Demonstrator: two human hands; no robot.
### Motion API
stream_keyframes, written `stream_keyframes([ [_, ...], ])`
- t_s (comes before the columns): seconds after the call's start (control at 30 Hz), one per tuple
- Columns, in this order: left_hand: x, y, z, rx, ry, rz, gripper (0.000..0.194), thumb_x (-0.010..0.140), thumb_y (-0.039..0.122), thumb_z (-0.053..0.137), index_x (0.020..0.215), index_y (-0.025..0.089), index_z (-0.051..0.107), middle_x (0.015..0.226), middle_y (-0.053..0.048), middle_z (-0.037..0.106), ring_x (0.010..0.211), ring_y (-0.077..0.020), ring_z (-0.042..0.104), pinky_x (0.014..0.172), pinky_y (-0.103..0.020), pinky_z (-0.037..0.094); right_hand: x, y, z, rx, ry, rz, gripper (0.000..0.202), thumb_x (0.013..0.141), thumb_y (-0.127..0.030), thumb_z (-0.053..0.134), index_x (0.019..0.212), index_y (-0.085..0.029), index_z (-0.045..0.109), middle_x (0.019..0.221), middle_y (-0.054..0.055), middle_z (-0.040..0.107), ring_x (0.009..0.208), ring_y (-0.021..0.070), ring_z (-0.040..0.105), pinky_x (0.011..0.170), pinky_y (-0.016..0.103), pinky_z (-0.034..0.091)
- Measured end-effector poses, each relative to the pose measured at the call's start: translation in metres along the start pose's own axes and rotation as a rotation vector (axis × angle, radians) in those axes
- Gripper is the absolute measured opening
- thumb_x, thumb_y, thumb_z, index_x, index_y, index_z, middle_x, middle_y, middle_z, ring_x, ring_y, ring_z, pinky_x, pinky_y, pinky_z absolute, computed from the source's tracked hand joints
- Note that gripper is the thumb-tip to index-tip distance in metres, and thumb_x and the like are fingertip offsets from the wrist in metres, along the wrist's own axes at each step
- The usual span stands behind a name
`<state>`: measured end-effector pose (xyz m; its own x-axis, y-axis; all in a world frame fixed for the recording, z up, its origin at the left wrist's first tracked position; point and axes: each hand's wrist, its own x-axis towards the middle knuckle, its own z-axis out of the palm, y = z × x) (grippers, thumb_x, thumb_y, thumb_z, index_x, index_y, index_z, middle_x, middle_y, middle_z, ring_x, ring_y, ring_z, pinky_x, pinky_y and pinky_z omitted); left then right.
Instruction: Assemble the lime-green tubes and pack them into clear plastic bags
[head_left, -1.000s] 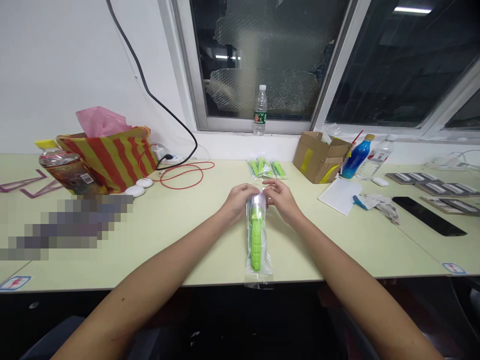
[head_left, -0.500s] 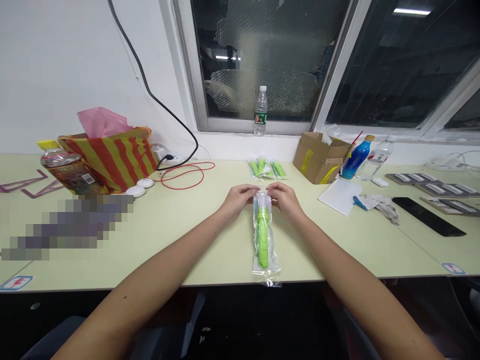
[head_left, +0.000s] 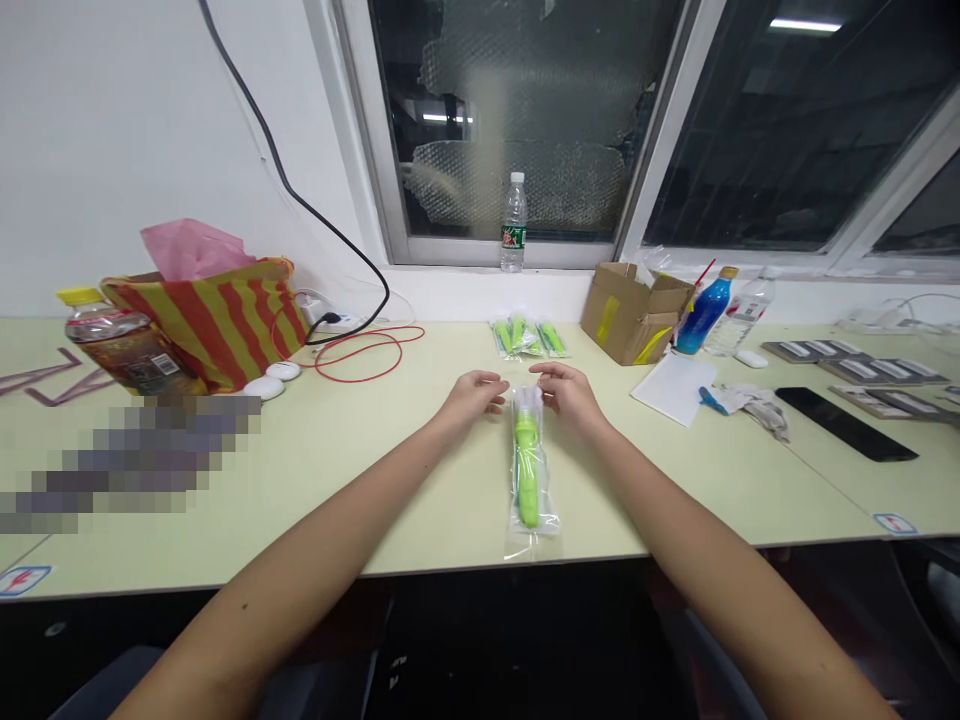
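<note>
A clear plastic bag [head_left: 546,512] lies lengthwise on the table in front of me, holding a bright green tool [head_left: 528,480] whose top end is clear; its exact kind I cannot make out. My left hand [head_left: 474,398] is open just left of the bag's top, its fingers apart and empty. On the other side, my right hand [head_left: 566,392] is open with bent fingers close to the bag's upper right edge; whether a fingertip touches the plastic is unclear. Farther back, several similar bagged green tools [head_left: 528,336] lie side by side.
A cardboard box [head_left: 626,318], a blue bottle [head_left: 706,312] and white paper [head_left: 676,388] are to the right. On the left are a striped bag [head_left: 217,325], a drink bottle [head_left: 131,345] and a red cable [head_left: 360,378]. A water bottle [head_left: 514,225] stands on the sill.
Both hands have let go of the bag's top end and moved slightly apart. The bag now lies flat on the table. The view has shifted slightly.
</note>
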<state>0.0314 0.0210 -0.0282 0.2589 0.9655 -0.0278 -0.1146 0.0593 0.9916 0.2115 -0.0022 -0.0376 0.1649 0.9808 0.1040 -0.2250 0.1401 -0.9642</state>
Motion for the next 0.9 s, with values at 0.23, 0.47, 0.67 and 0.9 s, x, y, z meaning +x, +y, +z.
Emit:
stream_keyframes([
  [0.23, -0.006, -0.003, 0.006, -0.146, -0.140, -0.010, 0.025, 0.072, 0.032, 0.074, 0.081, 0.012, 0.063, 0.075, -0.006, 0.061, 0.070, -0.0155, 0.062, 0.061, -0.030, 0.054, -0.004, 0.000, 0.004, 0.107, -0.074, -0.034, 0.031, 0.058, -0.017, 0.068, 0.089, -0.020, 0.071, 0.069, -0.003, 0.053, 0.063, 0.0115, 0.051, 0.061, 0.026, 0.045],
  [0.47, -0.005, -0.003, 0.007, -0.144, -0.068, 0.042, 0.018, 0.068, 0.023, 0.073, 0.078, 0.014, 0.061, 0.072, -0.004, 0.060, 0.069, -0.0164, 0.061, 0.057, -0.029, 0.051, -0.004, 0.005, 0.007, 0.033, -0.070, -0.056, 0.023, 0.063, -0.023, 0.068, 0.085, -0.020, 0.069, 0.072, -0.002, 0.055, 0.066, 0.0127, 0.053, 0.062, 0.028, 0.048],
  [0.67, -0.005, -0.003, 0.007, -0.153, -0.031, 0.033, 0.017, 0.067, 0.023, 0.071, 0.075, 0.014, 0.059, 0.071, -0.002, 0.059, 0.068, -0.0147, 0.060, 0.061, -0.030, 0.052, -0.005, 0.011, 0.009, -0.009, -0.054, -0.060, 0.025, 0.061, -0.024, 0.070, 0.085, -0.020, 0.068, 0.073, -0.002, 0.056, 0.067, 0.0131, 0.054, 0.062, 0.028, 0.049],
  [0.9, -0.003, -0.007, 0.007, -0.148, -0.041, 0.066, 0.023, 0.064, 0.023, 0.077, 0.078, 0.013, 0.063, 0.078, -0.005, 0.062, 0.072, -0.0150, 0.062, 0.069, -0.032, 0.052, -0.005, 0.004, 0.005, 0.051, 0.014, 0.014, 0.030, 0.055, -0.015, 0.064, 0.084, -0.020, 0.068, 0.067, -0.002, 0.057, 0.061, 0.0129, 0.053, 0.057, 0.028, 0.046],
])
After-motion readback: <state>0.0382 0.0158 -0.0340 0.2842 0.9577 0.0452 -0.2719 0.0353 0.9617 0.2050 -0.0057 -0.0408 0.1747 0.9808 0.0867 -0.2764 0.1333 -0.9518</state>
